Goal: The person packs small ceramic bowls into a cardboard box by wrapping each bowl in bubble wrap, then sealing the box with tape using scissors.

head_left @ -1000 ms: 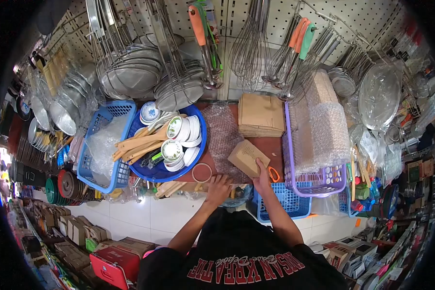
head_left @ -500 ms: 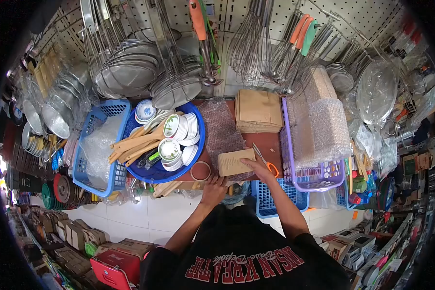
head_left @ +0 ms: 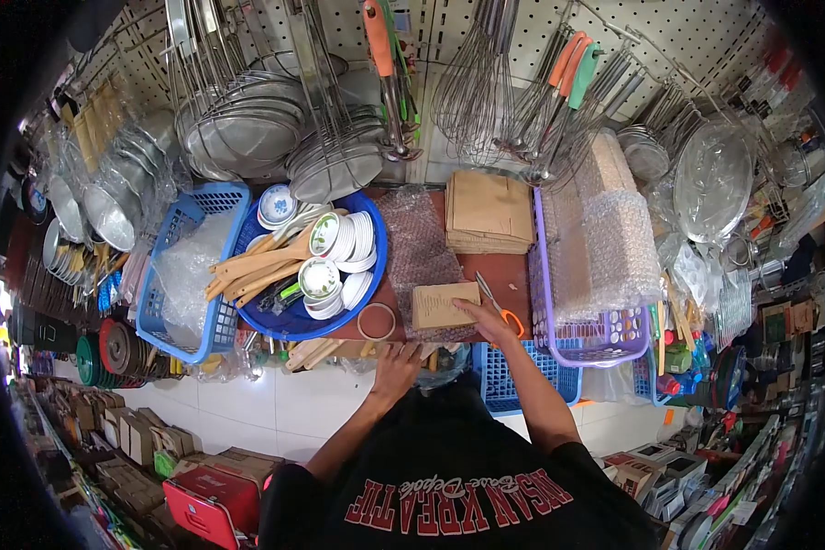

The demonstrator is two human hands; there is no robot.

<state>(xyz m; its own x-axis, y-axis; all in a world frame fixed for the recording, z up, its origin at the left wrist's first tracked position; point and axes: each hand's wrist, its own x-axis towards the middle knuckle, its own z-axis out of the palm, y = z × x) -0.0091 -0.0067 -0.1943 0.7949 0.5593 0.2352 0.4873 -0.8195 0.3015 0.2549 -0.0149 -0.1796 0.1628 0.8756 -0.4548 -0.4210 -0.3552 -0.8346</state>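
A small brown cardboard packet [head_left: 445,306] with lines of print lies near the front edge of the brown table, partly on bubble wrap [head_left: 422,240]. Its right edge is in the grip of my right hand [head_left: 488,323]. Close by that hand are scissors [head_left: 511,321] with orange handles, blades pointing away. My left hand [head_left: 396,368] rests at the table's front edge, fingers extended and holding nothing. Just beyond its fingertips lies a roll of tape [head_left: 377,322]. Behind the packet rises a stack of similar brown packets [head_left: 489,211].
At left, a blue basin [head_left: 289,328] holds bowls and wooden utensils beside a blue basket [head_left: 218,321] of plastic wrap. A purple basket [head_left: 541,275] with a bubble-wrap roll [head_left: 605,229] stands right. Strainers [head_left: 243,137] and whisks [head_left: 477,110] hang overhead. Another blue basket [head_left: 522,380] sits below.
The packet and my right hand have shifted slightly left. My left hand has drawn back a little toward me at the table edge.
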